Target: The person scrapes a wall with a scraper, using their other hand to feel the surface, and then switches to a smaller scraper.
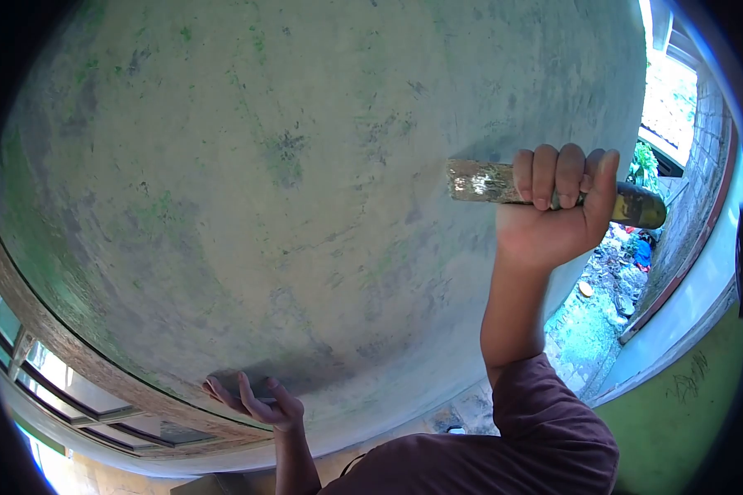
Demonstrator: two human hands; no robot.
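My right hand (557, 194), raised in front of the wall on the right, is wrapped round a scraper (480, 181). The tool lies nearly level, its flat, worn end with white flecks pointing left. Its yellow and black end (640, 206) sticks out on the right past my thumb. Low on the left, my left hand (260, 404) is close to the wall with its fingers apart, and a dark shadow falls beside it. The wall (305, 223) is pale and blotchy, with green and grey patches.
A wooden frame (74, 351) with window panes (74, 384) borders the wall at lower left. On the right, a narrow passage (586, 330) holds scattered rubbish and a plant (644, 165). Beside it stands a block wall (706, 140); a green surface (685, 396) lies at lower right.
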